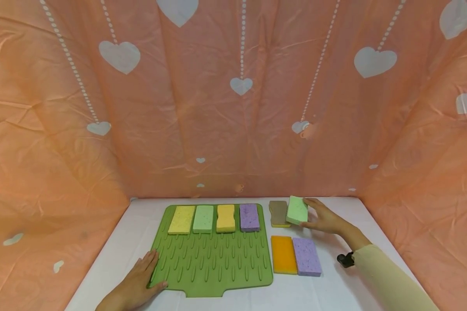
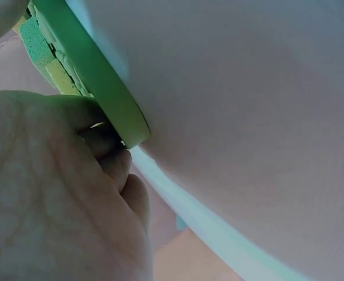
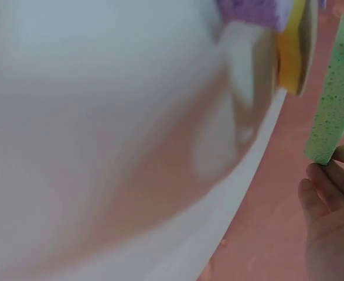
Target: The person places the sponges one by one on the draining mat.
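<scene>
My right hand (image 1: 324, 217) grips a light green sponge (image 1: 297, 210) by its right side, tilted and partly overlapping a grey-topped scouring sponge (image 1: 279, 211) in the head view. The right wrist view shows the green sponge (image 3: 333, 93) up off the white table, pinched between thumb and fingers. At the front left corner of a green ridged mat (image 1: 214, 263), my left hand (image 1: 138, 278) rests with extended fingers against the edge. Along the mat's back lie a yellow sponge (image 1: 181, 220), a mint green sponge (image 1: 203, 219), a waisted yellow sponge (image 1: 225, 218) and a purple sponge (image 1: 249, 217).
Right of the mat, an orange sponge (image 1: 283, 255) lies beside a second purple sponge (image 1: 306, 256) on the white table (image 1: 295, 293). Orange-pink sheeting with white hearts (image 1: 218, 142) encloses the back and sides. A small black device (image 1: 345, 259) hangs at the right wrist.
</scene>
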`<state>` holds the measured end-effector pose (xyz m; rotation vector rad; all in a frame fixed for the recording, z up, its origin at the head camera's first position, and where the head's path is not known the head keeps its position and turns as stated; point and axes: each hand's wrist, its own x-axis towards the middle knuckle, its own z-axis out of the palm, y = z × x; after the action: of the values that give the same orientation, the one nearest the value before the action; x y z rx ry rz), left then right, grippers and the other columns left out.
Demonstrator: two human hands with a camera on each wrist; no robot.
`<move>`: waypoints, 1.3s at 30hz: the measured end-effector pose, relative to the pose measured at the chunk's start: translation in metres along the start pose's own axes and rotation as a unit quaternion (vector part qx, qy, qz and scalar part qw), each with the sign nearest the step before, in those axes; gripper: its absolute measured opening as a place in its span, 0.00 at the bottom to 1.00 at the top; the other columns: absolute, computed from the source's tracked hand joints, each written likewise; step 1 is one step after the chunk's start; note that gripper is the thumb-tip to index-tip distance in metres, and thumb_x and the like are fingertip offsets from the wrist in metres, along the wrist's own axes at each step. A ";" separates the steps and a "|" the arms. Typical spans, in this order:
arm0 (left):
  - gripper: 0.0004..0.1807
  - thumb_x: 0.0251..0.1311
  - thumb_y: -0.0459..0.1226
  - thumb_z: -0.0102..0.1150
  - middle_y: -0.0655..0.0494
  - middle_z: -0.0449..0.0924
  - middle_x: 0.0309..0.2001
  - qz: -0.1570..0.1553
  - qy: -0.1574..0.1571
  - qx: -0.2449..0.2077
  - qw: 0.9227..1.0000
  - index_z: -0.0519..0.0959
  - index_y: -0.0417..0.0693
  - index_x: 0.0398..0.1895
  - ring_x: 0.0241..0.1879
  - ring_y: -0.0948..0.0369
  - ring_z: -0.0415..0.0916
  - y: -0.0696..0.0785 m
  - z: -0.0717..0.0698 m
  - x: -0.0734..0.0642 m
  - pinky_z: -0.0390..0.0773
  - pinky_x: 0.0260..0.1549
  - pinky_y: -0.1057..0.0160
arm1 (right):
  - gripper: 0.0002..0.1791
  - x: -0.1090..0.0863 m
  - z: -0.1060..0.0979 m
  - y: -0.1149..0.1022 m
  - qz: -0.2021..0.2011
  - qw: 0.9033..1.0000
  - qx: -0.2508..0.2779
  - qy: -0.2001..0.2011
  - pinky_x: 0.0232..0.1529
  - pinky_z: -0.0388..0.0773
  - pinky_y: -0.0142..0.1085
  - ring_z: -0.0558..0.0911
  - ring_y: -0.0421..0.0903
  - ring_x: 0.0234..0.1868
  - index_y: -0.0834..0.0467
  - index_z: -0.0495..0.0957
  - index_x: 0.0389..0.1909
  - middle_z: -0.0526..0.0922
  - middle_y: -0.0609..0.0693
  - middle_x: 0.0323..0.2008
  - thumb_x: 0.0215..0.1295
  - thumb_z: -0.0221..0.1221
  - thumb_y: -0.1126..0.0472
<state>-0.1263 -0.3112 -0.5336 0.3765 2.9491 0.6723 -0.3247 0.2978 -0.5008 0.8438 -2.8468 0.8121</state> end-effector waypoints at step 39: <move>0.54 0.70 0.59 0.66 0.21 0.59 0.77 0.053 0.071 0.005 0.996 0.61 0.20 0.77 0.85 0.60 0.29 -0.029 0.023 0.003 0.17 0.66 0.82 | 0.59 0.032 0.047 -0.096 -0.041 0.998 0.042 -0.027 0.72 0.70 0.64 0.66 0.68 0.77 0.72 0.60 0.80 0.63 0.69 0.78 0.64 0.75 0.39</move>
<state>-0.1322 -0.3261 -0.5667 0.5112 3.0855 0.7262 -0.2972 0.1899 -0.4897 1.0011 -2.8194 0.9173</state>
